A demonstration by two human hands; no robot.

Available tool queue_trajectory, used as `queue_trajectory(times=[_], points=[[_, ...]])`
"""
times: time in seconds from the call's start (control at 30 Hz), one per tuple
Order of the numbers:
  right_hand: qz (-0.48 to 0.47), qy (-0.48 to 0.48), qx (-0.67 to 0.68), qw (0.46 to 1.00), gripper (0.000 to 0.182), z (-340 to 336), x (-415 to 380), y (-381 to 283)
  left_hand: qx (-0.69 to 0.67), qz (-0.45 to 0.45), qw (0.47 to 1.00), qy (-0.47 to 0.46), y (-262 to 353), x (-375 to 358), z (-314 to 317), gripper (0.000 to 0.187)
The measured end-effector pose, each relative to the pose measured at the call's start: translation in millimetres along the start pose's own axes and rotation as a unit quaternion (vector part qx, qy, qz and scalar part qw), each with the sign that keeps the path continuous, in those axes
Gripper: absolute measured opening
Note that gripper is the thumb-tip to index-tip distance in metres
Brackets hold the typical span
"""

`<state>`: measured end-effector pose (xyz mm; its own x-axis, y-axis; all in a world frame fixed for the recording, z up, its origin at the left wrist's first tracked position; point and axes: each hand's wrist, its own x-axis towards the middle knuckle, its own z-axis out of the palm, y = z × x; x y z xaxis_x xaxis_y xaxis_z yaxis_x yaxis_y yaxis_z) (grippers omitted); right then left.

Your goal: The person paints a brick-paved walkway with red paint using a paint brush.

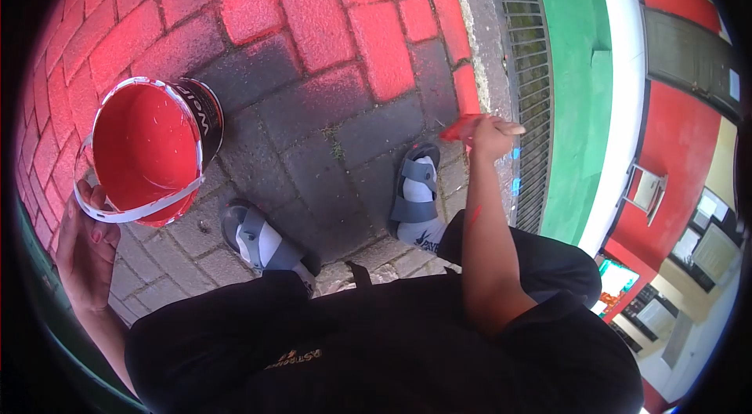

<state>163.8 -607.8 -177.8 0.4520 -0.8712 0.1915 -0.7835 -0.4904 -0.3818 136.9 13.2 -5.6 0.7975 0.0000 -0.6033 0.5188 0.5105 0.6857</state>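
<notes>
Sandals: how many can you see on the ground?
2. One sandal is on the left foot, below and right of the bucket in view; the other sandal is on the right foot. Clothing may hide others.

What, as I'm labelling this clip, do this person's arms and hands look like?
Both the left hand and right hand are bare, with no gloves or wristwear visible. The left fingers bear small red marks. The right forearm has a thin red streak; above it is a short black sleeve. Where the left sleeve ends is unclear.
</notes>
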Motion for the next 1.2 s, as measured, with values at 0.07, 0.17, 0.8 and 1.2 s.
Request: queue_trajectory(times=[0.07, 0.17, 0.8, 1.2], points=[[-0.048, -0.074, 0.053, 0.995, 0.015, 18, -21, -24, 0.005, 0.002, 1.0, -0.029, 0, 1, -3, 0.038], [-0.08, -0.157, 0.196, 0.965, 0.008, 58, -26, -104, 0.01, 0.003, 1.0, 0.009, -1, -4, -2, 0.04], [-0.23, -0.228, 0.063, 0.944, 0.012, 39, -22, -54, 0.164, -0.06, 0.983, 0.048, 6, 1, -13, 0.047], [-0.211, -0.541, 0.587, 0.564, 0.03, -52, -97, -313, 0.307, -0.031, 0.943, 0.121, -1, -8, 13, 0.041]])
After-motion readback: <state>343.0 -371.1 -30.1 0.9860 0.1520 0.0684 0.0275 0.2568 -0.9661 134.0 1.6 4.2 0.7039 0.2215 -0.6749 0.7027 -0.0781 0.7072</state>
